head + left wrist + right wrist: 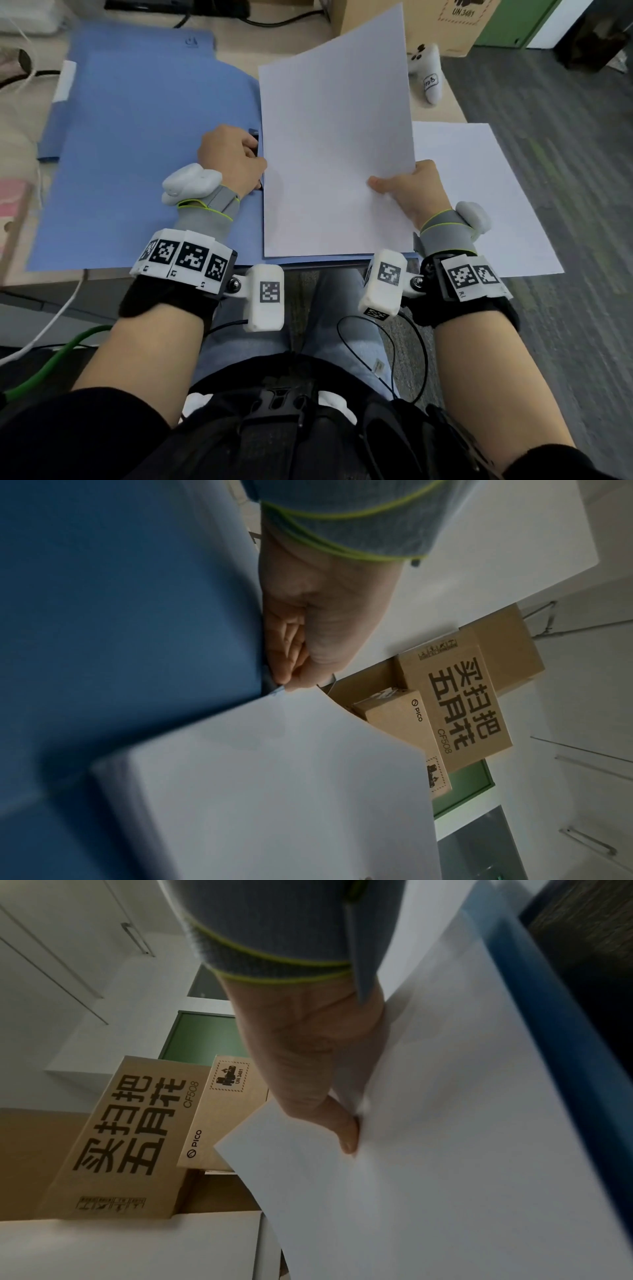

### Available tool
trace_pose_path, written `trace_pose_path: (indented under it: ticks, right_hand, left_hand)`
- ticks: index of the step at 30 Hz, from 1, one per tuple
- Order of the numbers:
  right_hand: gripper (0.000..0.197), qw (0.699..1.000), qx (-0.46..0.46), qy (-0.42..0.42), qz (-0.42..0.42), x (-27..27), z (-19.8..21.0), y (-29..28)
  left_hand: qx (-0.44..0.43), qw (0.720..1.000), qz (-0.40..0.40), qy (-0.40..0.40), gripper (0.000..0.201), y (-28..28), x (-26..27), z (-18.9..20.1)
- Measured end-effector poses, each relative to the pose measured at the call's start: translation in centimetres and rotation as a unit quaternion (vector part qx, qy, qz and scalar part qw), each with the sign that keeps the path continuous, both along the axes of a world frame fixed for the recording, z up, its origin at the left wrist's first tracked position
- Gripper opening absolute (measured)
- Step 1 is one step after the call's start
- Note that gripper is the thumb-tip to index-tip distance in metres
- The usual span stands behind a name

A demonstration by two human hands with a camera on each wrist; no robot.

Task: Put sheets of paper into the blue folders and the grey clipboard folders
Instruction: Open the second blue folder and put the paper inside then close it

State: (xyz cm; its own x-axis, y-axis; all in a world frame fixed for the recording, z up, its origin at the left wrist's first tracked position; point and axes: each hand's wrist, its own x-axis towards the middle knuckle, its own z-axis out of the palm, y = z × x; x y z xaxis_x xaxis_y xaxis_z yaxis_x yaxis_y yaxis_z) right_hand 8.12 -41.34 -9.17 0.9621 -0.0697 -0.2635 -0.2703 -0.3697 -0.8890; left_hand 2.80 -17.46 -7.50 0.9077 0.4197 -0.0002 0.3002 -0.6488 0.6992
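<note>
An open blue folder lies flat on the desk. My left hand curls its fingers round the black clip at the folder's spine; the left wrist view shows the left hand pinching at the edge of the blue folder. My right hand pinches a white sheet of paper by its right edge, thumb on top. The sheet is tilted, its far end raised, over the folder's right half. In the right wrist view the right hand presses its thumb on the sheet.
More white paper lies to the right, overhanging the desk's edge. A white controller and a cardboard box stand at the back right. Cables run along the left side and the back. My knees are below the desk's front edge.
</note>
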Motion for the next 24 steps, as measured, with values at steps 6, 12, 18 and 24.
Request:
trace_pose_path:
  ticks: [6,12,18,24]
  right_hand:
    - [0.038,1.0,-0.03,-0.005,0.008,0.1,-0.5,0.1]
    - [0.045,0.998,-0.057,-0.01,0.013,0.0,-0.5,0.1]
    - [0.031,0.997,-0.071,-0.017,0.019,-0.1,-0.7,0.0]
    - [0.047,0.991,-0.129,-0.027,0.012,-0.1,-0.5,0.4]
  left_hand:
    - [-0.073,0.997,-0.01,-0.033,0.024,0.5,-0.2,-0.8]
    - [-0.117,0.991,-0.041,-0.044,0.024,0.6,-0.8,-1.2]
    - [-0.109,0.991,-0.054,-0.053,0.025,0.7,-1.3,-1.9]
    - [0.001,0.993,-0.117,-0.006,0.029,0.3,-1.8,-1.3]
